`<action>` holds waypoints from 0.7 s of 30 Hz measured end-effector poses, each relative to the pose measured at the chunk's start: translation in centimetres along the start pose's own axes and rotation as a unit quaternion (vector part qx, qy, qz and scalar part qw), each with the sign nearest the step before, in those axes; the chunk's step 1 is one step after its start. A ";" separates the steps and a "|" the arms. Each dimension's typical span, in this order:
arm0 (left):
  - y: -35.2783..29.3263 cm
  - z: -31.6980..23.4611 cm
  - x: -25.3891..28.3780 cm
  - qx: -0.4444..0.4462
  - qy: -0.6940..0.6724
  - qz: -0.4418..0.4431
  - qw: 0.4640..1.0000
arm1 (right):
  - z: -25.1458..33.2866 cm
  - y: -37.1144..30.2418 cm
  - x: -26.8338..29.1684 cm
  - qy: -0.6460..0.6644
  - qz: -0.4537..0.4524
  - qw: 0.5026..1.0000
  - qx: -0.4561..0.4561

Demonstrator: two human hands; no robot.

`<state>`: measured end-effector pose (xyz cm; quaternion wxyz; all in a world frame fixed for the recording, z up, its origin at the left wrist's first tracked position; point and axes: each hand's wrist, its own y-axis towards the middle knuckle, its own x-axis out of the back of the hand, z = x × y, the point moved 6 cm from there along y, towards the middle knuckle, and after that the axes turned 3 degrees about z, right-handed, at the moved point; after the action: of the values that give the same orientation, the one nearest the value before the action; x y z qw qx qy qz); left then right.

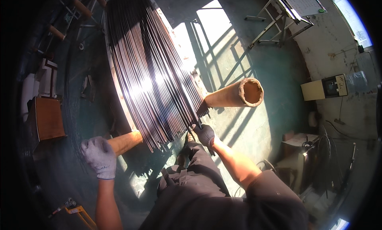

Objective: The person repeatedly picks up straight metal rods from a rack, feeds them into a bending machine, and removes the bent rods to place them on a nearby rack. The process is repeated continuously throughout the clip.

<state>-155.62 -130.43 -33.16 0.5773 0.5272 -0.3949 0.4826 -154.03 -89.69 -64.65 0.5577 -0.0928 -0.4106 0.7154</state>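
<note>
A long bundle of thin dark metal rods (149,78) runs away from me, its near ends uneven. My right hand (204,135), in a dark-looking glove, is closed at the right near edge of the bundle, around a rod whose end shows just below the hand. To the left, my left hand (98,156) in a whitish knitted glove lies over the top end of a brown tube (125,143). Its fingers are bent around that end, which they hide. A second thick brown tube (227,95) rises at the right side of the bundle, its hollow, ragged-rimmed end toward me.
Wooden-looking rails (119,82) flank the rods. A brown box (48,118) stands at left, and a yellow metal frame (81,216) at lower left. A metal-legged stand (278,25) is at the far right. A water dispenser (333,86) and clutter line the right wall.
</note>
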 end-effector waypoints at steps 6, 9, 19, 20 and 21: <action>-8.8 -7.2 -4.7 -0.129 -0.296 0.013 0.946 | -14.2 -26.3 -2.4 -0.105 -0.075 0.978 -0.164; -13.6 -15.2 -14.0 -0.054 -0.515 0.215 0.828 | -20.5 -40.9 -6.3 -0.128 -0.086 0.962 -0.226; -30.0 -31.8 -15.5 0.331 -0.767 0.530 0.146 | -32.0 -74.6 -19.8 -0.232 -0.355 0.875 -0.232; -31.7 -32.6 -13.8 0.313 -0.772 0.531 0.156 | -34.0 -76.2 -20.3 -0.248 -0.395 0.856 -0.222; -33.4 -32.8 -12.2 0.311 -0.766 0.532 0.184 | -36.6 -77.8 -21.1 -0.229 -0.406 0.854 -0.232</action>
<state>-127.56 -98.95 -56.83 -0.6166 0.4363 -0.6452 0.1145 -68.66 -87.20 -41.43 0.6511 0.1215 -0.6819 0.3105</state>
